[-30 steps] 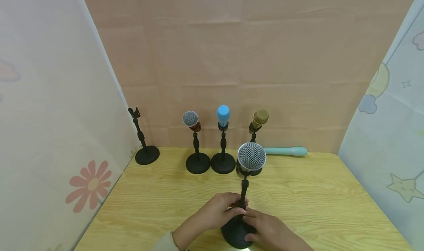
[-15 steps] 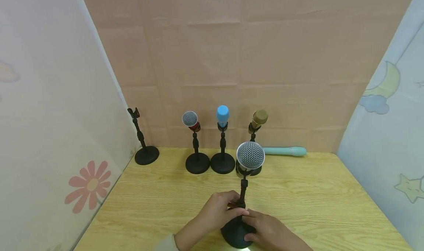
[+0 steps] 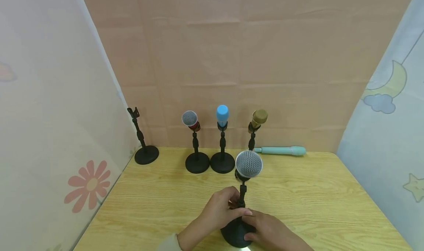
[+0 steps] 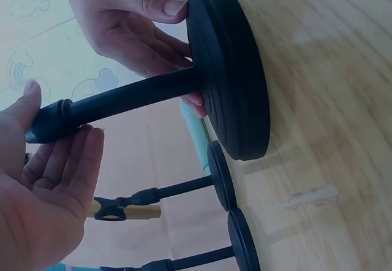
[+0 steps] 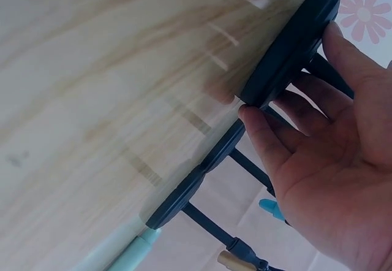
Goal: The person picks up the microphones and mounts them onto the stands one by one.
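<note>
A black desktop microphone stand (image 3: 233, 233) is at the table's front, and a microphone (image 3: 249, 164) with a silver mesh head sits in its clip. My left hand (image 3: 213, 211) has its thumb and fingers around the collar (image 4: 50, 121) on the pole. Low down, my right hand (image 3: 271, 229) holds the round base (image 5: 293, 45), thumb and fingertips at its edge. In the left wrist view the right thumb presses the base's rim, while other fingers reach past the pole's foot. The microphone's handle is mostly hidden behind its head.
Behind stand three more stands bearing a red-bodied microphone (image 3: 190, 118), a blue one (image 3: 222, 113) and a gold one (image 3: 260, 117). A bare stand (image 3: 147, 154) is at back left. One turquoise microphone (image 3: 281, 150) lies along the back edge. Printed sheets wall both sides.
The silver microphone head has come down a little, uncovering more of the gold microphone's stand and the turquoise microphone's end. My left hand has shifted slightly; the right keeps its place on the base.
</note>
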A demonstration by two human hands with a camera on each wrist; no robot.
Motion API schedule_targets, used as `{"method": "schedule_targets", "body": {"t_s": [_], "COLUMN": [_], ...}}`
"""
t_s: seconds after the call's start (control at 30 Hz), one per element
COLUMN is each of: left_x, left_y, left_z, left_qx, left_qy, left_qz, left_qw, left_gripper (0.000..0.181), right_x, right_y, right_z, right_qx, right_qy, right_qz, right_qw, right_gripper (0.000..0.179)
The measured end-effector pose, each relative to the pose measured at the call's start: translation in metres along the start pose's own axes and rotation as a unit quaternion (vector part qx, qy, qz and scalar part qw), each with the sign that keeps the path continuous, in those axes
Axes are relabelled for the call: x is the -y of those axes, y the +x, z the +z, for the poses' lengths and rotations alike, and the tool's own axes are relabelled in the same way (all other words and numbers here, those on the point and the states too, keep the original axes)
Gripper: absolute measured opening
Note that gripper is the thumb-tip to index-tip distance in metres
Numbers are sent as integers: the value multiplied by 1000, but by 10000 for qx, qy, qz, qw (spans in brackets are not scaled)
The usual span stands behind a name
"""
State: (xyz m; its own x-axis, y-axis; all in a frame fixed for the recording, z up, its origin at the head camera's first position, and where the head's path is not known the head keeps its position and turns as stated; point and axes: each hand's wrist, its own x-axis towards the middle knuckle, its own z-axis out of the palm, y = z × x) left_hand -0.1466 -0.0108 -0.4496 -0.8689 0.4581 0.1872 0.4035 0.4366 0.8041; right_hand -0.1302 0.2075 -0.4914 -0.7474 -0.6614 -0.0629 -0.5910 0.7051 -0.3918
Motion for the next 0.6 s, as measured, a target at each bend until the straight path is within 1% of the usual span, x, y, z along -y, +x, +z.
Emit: {"method": "schedule_targets", "body": {"t_s": [0.13,0.27,0.3,0.43,0.53,0.6], "left_x": [1,1,1,1,1,0], "left_y": [1,1,1,0,0,0], "left_z": [1,3,4,6,7,7], "left_qx": [-7,-145,-201,-358,-352,-339], "left_qy": [-67,76,134,253,177,114], "left_qz": [-59,-67,-32,-52,-198,-238], "left_qw": [10000,9998,9997,9990,9990,9991], "left_gripper": [37,37,38,41,40,38], "right_x": [0,0,0,1,1,1], "right_y": [-1,-1,-1,0,1,1], "right_z": [0,1,1,-1,-2,-2], "right_qx": [-88,-125,-112,36,139,148], "right_qy": [-163,-187,-187,-135,-139,-168], "right_qz": [-78,-82,-56,99,171,170], "right_qw": [9998,9997,9997,9999,9997,9996], "right_gripper": [37,34,34,39,41,39]}}
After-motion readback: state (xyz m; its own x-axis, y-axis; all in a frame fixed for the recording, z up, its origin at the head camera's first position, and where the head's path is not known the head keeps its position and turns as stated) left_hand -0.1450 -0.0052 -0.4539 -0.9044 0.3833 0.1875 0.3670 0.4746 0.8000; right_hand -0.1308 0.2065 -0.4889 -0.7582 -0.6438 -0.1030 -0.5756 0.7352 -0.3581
